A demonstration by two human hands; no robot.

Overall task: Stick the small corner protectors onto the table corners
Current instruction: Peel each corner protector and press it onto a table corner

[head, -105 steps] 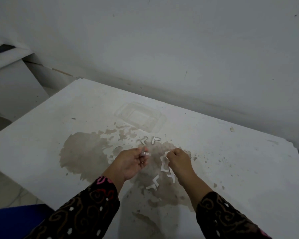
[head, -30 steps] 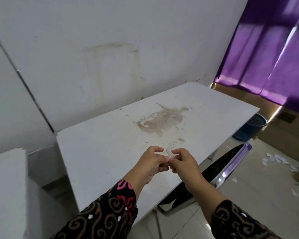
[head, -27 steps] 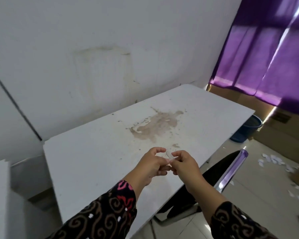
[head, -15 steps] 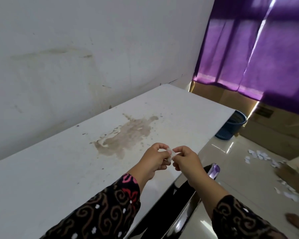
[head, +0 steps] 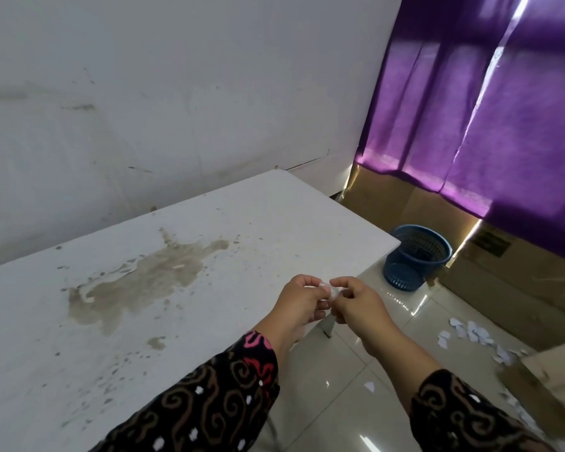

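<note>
1. Over the table's [head: 274, 216] front edge, nr its right end: both hands meet w/ a small clear corner protector [head: 332, 289] pinched between them. It's held in the air, not touching the tabletop.
2. Left hand [head: 300, 301]: thumb + fingers curled, nipping the protector's left side. Right hand [head: 361, 303]: fingertips closed on its right side. Prob. peeling the backing, can't tell for sure.
3. Progress: nearest corner [head: 394, 248] looks bare. Far corner by the wall is too small to judge; other corners are out of view.
4. Left to do: expose adhesive, reach the corner, press on, then do the rest.
5. Around: brown stain [head: 150, 278] on the top, blue basket [head: 416, 256] on the floor just past the corner, paper scraps [head: 470, 332], cardboard box [head: 552, 380], purple curtain [head: 486, 109].
6. In the way: nothing on the corner itself; the basket may crowd the feet.
</note>
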